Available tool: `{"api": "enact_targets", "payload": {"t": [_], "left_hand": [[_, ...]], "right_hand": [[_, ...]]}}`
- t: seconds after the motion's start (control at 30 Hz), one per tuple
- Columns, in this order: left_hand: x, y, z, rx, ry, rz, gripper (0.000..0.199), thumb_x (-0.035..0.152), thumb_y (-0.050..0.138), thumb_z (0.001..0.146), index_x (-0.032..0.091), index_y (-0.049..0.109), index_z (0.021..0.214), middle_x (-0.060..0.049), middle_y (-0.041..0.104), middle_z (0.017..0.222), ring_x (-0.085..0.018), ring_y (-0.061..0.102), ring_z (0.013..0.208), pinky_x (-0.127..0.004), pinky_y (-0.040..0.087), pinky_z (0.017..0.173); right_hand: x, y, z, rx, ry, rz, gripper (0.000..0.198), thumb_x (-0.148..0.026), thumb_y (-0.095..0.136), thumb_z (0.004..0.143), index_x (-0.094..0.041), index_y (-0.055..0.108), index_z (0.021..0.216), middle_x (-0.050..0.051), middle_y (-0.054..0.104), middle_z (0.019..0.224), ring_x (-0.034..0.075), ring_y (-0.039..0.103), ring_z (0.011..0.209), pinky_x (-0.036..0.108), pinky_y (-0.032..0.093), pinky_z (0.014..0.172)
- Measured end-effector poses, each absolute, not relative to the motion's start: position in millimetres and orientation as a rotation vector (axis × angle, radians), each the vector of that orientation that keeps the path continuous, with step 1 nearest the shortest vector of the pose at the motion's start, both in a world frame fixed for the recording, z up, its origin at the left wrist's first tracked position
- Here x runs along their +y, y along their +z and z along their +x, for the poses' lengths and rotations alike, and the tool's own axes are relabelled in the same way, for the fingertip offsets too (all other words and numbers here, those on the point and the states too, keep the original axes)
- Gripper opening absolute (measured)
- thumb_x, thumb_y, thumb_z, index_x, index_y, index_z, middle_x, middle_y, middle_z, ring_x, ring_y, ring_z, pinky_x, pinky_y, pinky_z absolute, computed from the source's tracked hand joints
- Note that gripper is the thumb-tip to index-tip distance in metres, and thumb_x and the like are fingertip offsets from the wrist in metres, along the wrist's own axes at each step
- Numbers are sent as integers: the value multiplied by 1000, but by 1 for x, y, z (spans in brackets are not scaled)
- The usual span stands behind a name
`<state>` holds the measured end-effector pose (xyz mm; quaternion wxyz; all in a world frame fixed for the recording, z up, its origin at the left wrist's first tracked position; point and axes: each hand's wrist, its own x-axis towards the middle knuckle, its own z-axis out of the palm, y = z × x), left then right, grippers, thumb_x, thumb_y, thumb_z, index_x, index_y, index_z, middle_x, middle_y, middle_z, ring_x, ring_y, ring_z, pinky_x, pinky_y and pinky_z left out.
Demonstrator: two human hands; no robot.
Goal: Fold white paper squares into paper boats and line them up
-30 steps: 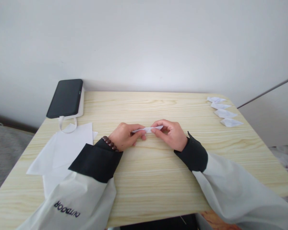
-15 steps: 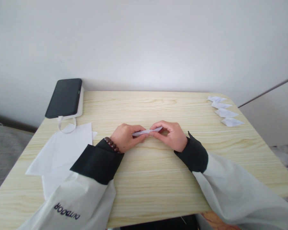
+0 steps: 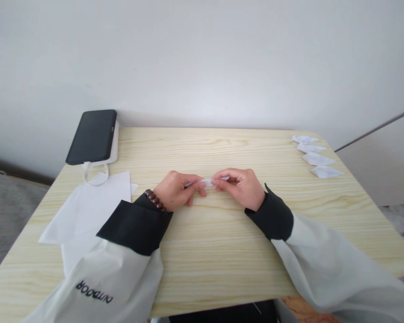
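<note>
A narrow strip of folded white paper (image 3: pixel 208 182) is stretched between my two hands above the middle of the table. My left hand (image 3: pixel 179 190) pinches its left part between thumb and fingers, with some fingertips showing below the paper. On the other side, my right hand (image 3: pixel 241 185) pinches the right end between thumb and index finger. Most of the paper is covered by my fingers, so its full shape is hidden.
Several folded white paper pieces (image 3: pixel 326 171) lie in a column at the right back. White paper sheets (image 3: pixel 103 202) rest at the left, below a black tablet-like device (image 3: pixel 93 136) on a white block with a white loop. A wall borders the pale wooden table (image 3: pixel 215 260).
The folded paper has turned so a flatter face shows between my hands. My left fingers have shifted, some now reaching underneath. My right hand has barely moved.
</note>
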<state>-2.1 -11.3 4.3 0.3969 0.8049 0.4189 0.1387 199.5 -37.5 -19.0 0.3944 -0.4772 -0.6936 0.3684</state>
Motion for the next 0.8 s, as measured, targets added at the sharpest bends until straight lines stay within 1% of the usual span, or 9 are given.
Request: {"api": "enact_targets", "payload": {"t": [0.13,0.17,0.23,0.3,0.4,0.47,0.63,0.73,0.8], "left_hand": [[-7,4,-5,987,333,1937,30,33,45,88,15,68,88,2,63,49,-8,59,45,-17,42,52],[-6,3,-6,962,337,1908,29,32,44,88,14,67,89,1,66,55,-9,60,47,-17,43,52],[-6,1,-7,895,347,1826,29,32,43,89,14,65,94,-3,71,74,-9,63,50,-17,43,49],[-5,0,-8,822,342,1733,29,33,42,89,13,61,100,-8,71,92,-10,65,55,-16,41,44],[-5,1,-11,741,308,1635,31,34,44,88,12,58,106,-12,68,102,-12,68,63,-16,43,44],[-5,1,-12,732,303,1604,32,35,45,88,12,57,106,-13,67,104,-13,68,65,-16,45,46],[-4,-1,-13,869,355,1608,30,35,48,86,11,60,101,-12,69,96,-12,66,53,-15,40,36],[-4,-2,-13,968,384,1623,29,36,52,83,11,63,95,-11,70,93,-12,65,52,-15,40,35],[-4,-1,-14,1029,417,1654,30,38,54,82,12,65,91,-9,71,86,-13,65,56,-15,42,37]], "right_hand": [[-36,-18,203,-1722,997,-1206,15,-31,64,77,-19,69,82,0,70,64,14,67,58,22,55,57],[-36,-18,203,-1715,1011,-1202,15,-31,64,77,-18,70,83,0,70,64,14,68,58,22,55,57],[-36,-18,203,-1706,1037,-1195,15,-30,64,77,-18,70,84,0,71,64,14,68,58,22,56,58],[-36,-17,204,-1701,1074,-1177,15,-29,63,78,-18,70,86,0,71,65,14,68,59,23,57,60],[-36,-18,204,-1672,1160,-1138,15,-28,62,79,-19,70,88,0,72,71,15,70,64,24,58,63],[-35,-20,205,-1638,1225,-1120,16,-29,62,79,-19,70,89,0,73,75,15,70,67,24,59,64],[-33,-25,207,-1560,1321,-1104,22,-33,61,80,-18,69,94,1,73,78,17,70,73,27,60,67],[-33,-25,207,-1595,1277,-1124,23,-34,60,80,-18,69,94,2,73,81,16,70,72,27,60,65],[-34,-24,207,-1673,1178,-1140,20,-32,59,81,-19,69,93,2,72,80,15,70,68,26,60,64]]}}
